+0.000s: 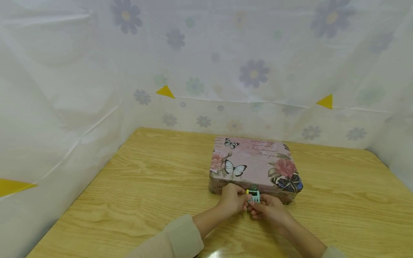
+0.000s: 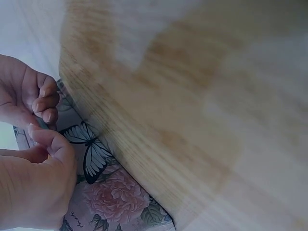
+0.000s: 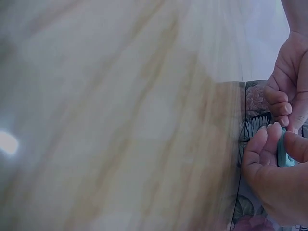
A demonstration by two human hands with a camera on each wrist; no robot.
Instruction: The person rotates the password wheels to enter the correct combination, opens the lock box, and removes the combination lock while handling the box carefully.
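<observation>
A pink tin box (image 1: 255, 157) with butterflies and roses on its lid lies on the table, lid down. At the clasp (image 1: 253, 187) on its front is a small teal padlock (image 1: 255, 197) with calculator-like buttons and a yellow part at its upper left. My right hand (image 1: 274, 211) grips the padlock, thumb on its front and fingers behind. From the other side my left hand (image 1: 231, 199) pinches its left edge by the yellow part. In the right wrist view, the padlock (image 3: 284, 156) shows between right thumb and fingers; the left wrist view mostly hides it.
The wooden table (image 1: 145, 186) reaches to a white flowered sheet (image 1: 206, 71) hung behind and at both sides. Yellow triangles (image 1: 166, 92) are stuck on the sheet. Both forearms come in from the table's near edge.
</observation>
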